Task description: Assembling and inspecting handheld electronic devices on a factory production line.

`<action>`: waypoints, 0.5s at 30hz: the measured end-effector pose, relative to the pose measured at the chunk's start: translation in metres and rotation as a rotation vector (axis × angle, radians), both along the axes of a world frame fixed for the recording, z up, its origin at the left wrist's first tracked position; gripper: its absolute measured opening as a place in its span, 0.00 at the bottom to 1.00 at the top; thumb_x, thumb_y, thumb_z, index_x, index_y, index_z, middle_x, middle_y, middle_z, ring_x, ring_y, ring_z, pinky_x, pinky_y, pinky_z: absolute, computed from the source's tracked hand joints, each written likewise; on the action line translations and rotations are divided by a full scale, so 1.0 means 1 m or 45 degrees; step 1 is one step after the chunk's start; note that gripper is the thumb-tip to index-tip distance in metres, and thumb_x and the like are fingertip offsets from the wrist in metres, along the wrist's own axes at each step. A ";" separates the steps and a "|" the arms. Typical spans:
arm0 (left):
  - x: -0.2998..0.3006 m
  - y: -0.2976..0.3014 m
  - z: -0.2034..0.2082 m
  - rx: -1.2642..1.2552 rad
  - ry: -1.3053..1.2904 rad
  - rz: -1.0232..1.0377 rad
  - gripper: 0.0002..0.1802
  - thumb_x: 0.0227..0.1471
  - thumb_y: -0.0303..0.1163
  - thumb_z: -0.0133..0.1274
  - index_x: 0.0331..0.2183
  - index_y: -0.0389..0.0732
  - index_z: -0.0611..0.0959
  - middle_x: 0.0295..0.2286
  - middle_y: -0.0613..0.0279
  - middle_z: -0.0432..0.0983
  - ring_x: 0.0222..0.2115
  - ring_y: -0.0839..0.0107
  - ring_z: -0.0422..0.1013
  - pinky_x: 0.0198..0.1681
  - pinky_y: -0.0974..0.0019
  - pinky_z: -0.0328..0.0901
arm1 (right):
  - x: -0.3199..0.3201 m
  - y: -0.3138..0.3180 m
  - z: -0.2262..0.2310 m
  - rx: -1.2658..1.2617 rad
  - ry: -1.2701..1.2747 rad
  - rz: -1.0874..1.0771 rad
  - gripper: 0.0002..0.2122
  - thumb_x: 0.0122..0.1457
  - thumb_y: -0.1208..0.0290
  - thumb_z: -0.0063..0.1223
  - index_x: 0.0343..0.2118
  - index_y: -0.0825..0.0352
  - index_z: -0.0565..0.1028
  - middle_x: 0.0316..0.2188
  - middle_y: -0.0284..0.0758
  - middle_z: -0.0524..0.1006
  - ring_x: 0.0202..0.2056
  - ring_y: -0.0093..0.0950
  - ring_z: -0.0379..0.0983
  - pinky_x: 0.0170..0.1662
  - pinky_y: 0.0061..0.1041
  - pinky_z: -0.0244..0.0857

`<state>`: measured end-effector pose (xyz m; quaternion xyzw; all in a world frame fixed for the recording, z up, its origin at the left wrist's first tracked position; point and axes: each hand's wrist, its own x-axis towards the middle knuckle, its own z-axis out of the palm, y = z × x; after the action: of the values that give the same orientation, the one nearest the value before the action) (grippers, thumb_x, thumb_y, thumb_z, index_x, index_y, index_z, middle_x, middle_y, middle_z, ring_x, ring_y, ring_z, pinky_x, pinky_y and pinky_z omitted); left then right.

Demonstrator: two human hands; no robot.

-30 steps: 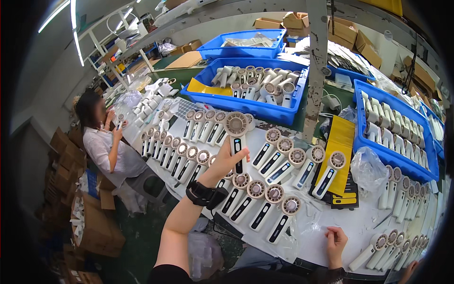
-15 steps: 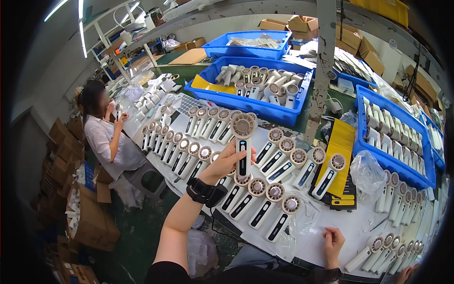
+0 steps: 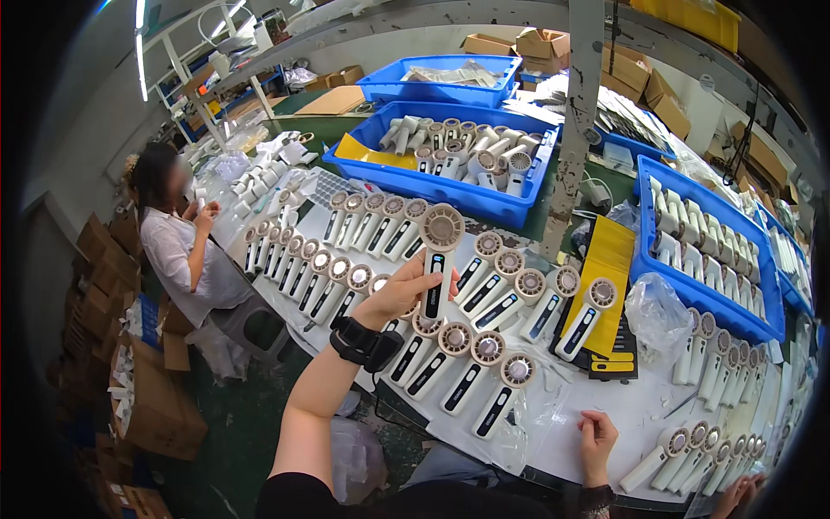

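My left hand (image 3: 402, 290), with a black band on its wrist, is closed round the white handle of a handheld fan (image 3: 442, 232). The fan stands upright over the table, its round grille at the top and a lit display on the dark handle strip. Rows of similar fans (image 3: 484, 389) lie just below and around it. At the table's front edge my right hand (image 3: 596, 439) rests with fingers curled in and nothing visible in them. Near it, to the right, lies a group of white fans (image 3: 657, 458).
Blue bins (image 3: 510, 208) of fans stand at the back and right (image 3: 709, 303). A yellow sheet (image 3: 618, 251) and a clear plastic bag (image 3: 659, 311) lie mid-right. A metal post (image 3: 575, 130) rises behind. A co-worker (image 3: 181, 251) sits left; another person's hand (image 3: 739, 495) shows lower right.
The whole view has shifted slightly to the left. My left hand still holds the fan upright, and my right hand stays at the table edge. The co-worker's hands have moved a little.
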<state>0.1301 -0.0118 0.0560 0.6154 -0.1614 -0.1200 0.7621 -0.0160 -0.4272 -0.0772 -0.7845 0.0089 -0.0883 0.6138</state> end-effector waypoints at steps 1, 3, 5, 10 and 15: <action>0.001 -0.001 -0.001 -0.008 0.003 -0.007 0.23 0.57 0.29 0.42 0.53 0.37 0.60 0.38 0.57 0.70 0.37 0.69 0.69 0.42 0.64 0.65 | -0.001 0.001 0.001 0.004 0.005 0.004 0.05 0.54 0.83 0.44 0.30 0.72 0.74 0.21 0.32 0.73 0.24 0.18 0.69 0.29 0.15 0.62; 0.004 -0.001 -0.002 -0.052 0.023 0.007 0.22 0.56 0.28 0.42 0.52 0.37 0.61 0.37 0.58 0.70 0.35 0.69 0.69 0.40 0.65 0.66 | 0.000 0.003 0.003 0.018 0.011 0.014 0.06 0.54 0.83 0.43 0.30 0.72 0.74 0.20 0.30 0.72 0.24 0.18 0.67 0.29 0.15 0.61; 0.011 -0.002 -0.002 -0.075 0.034 0.006 0.22 0.56 0.28 0.42 0.52 0.36 0.62 0.37 0.58 0.70 0.35 0.69 0.70 0.40 0.65 0.66 | 0.000 0.003 0.003 0.014 0.008 0.011 0.06 0.54 0.83 0.44 0.30 0.72 0.74 0.20 0.30 0.72 0.24 0.18 0.67 0.29 0.15 0.61; 0.051 -0.004 -0.003 0.157 0.208 0.156 0.23 0.54 0.31 0.47 0.50 0.35 0.64 0.36 0.57 0.70 0.32 0.72 0.70 0.36 0.68 0.67 | 0.001 0.001 0.001 -0.005 0.004 0.015 0.06 0.54 0.83 0.44 0.30 0.72 0.74 0.21 0.30 0.72 0.24 0.18 0.68 0.29 0.14 0.62; 0.105 0.003 -0.037 0.771 0.250 0.350 0.29 0.47 0.37 0.54 0.48 0.33 0.66 0.36 0.54 0.70 0.34 0.71 0.70 0.37 0.69 0.65 | 0.000 0.001 0.005 -0.001 -0.007 0.008 0.06 0.54 0.83 0.44 0.31 0.72 0.74 0.21 0.30 0.72 0.24 0.17 0.68 0.29 0.14 0.62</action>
<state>0.2355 -0.0084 0.0193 0.8152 0.0399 -0.1173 0.5658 -0.0156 -0.4259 -0.0726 -0.7844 0.0047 -0.0886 0.6139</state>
